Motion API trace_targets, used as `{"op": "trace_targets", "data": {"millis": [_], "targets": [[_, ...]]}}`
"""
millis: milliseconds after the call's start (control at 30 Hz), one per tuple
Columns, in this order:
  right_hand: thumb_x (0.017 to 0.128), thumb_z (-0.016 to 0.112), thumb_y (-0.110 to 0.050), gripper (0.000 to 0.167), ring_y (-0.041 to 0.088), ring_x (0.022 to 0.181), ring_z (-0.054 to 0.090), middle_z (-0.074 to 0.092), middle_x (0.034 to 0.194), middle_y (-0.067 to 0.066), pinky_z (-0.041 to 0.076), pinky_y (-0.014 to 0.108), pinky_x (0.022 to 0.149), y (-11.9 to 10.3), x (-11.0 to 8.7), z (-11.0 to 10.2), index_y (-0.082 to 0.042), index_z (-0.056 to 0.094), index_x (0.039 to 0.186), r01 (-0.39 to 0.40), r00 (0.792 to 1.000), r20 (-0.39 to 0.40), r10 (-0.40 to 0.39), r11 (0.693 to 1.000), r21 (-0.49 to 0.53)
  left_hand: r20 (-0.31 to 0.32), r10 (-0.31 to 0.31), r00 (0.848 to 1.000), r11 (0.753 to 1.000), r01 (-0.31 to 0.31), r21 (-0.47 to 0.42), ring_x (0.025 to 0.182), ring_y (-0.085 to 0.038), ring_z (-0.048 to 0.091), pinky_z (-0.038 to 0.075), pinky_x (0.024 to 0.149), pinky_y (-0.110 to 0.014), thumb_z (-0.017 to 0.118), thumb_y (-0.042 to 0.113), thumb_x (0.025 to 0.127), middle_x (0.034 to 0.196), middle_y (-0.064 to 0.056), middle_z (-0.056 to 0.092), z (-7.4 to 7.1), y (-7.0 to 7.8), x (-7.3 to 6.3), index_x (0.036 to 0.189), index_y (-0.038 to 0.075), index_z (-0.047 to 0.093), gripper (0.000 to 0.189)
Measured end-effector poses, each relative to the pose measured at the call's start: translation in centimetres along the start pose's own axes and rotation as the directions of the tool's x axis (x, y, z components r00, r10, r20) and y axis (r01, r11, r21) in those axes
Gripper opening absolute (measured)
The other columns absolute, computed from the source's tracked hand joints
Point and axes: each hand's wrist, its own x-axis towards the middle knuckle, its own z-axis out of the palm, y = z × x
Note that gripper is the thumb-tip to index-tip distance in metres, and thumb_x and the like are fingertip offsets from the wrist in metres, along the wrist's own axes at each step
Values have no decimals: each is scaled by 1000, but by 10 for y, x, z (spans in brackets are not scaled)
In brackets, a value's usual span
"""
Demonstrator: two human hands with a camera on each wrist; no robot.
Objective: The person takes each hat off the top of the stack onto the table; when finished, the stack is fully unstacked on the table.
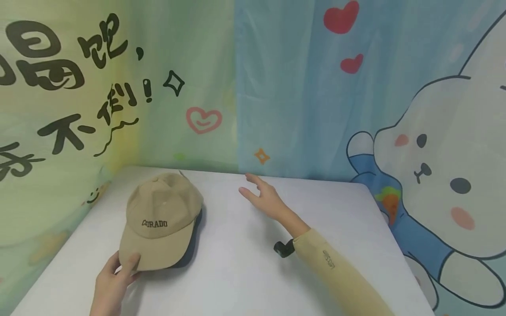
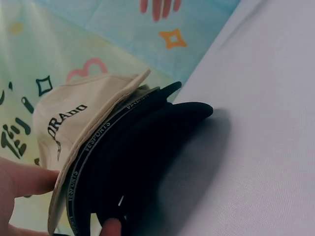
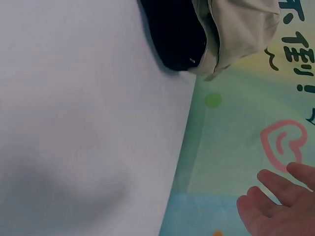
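- Tan cap (image 1: 162, 199) is placed between nine and ten o'clock on the counter (image 1: 233, 276), brim turned toward six, crown toward twelve.
- Beneath it a dark cap (image 2: 142, 142) is nested, likely so that both can be handled as one; whether more than one dark layer is stacked cannot be told.
- Of the hands, the left hand (image 1: 112, 281) is closed at the tan cap's seven o'clock: the brims are pinched, thumb above and fingers below, presumably because the layers are best pressed together there.
- The right hand (image 1: 264, 199) is held out at three o'clock, well apart from the caps, fingers loosely spread, nothing gripped.
- Shadow is cast under the dark brim, so the front seems raised; whether the crown is borne by the counter cannot be told.
- Movement is limited by the far edge near the crown at twelve, backed by cloth (image 1: 276, 101), and by the side edge at nine.
- Widest room is offered from three to five o'clock, though part is crossed by the right sleeve (image 1: 336, 267).
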Motion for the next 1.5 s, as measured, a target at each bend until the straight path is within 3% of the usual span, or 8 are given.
{"op": "trace_targets", "data": {"millis": [200,467,633,733,867,1267,1367,1500], "targets": [[102,51,-44,59,25,134,46,51,145,10,43,44,109,-21,32,38,-10,41,150,-128,990,86,115,978,167,-76,-13,997,996,7,-90,133,-48,40,59,87,-36,59,76,80,161,-27,5,4,-6,4,159,27,-7,113],[101,53,-40,56,29,125,55,57,138,12,48,41,103,-32,50,87,-8,47,146,-240,966,165,200,931,274,-195,50,980,999,-50,4,131,-39,47,59,85,-32,57,70,86,161,-13,21,4,-12,3,159,25,15,96],[100,57,-34,51,28,113,62,61,132,12,56,33,91,-34,50,102,-2,53,140,-262,960,196,200,887,380,-238,12,971,1000,-18,-24,122,-34,57,53,96,-42,59,66,87,154,-19,36,2,12,-18,156,15,29,91],[100,60,-31,48,24,107,65,63,127,12,58,33,89,-35,49,105,1,56,136,-260,962,199,189,859,441,-245,-14,970,997,-5,-75,125,-39,54,51,99,-43,62,63,87,150,-26,39,2,36,-38,154,9,34,90],[98,64,-30,48,22,103,66,65,124,13,58,35,89,-36,50,109,2,58,133,-253,965,180,191,856,451,-242,-43,969,992,12,-128,130,-43,46,44,106,-51,66,60,87,150,-27,37,1,58,-56,152,6,36,90],[93,71,-25,35,24,94,69,70,109,8,59,39,86,-36,53,115,0,69,116,-287,958,164,237,822,492,-248,-34,968,993,5,-119,137,-41,38,39,110,-52,68,53,90,152,-22,38,-4,64,-60,151,7,40,81],[91,72,-24,34,27,96,69,71,105,7,60,35,84,-33,55,117,1,70,114,-308,951,164,261,797,519,-261,-32,965,994,4,-105,135,-39,42,46,106,-38,69,52,89,150,-21,42,-5,64,-59,149,8,43,79],[90,73,-24,34,25,96,70,71,103,6,60,30,81,-32,56,118,1,70,113,-337,941,169,292,773,538,-292,-25,956,997,1,-82,125,-31,51,50,79,-7,73,49,87,144,-22,49,-4,63,-56,146,7,49,76]]}}
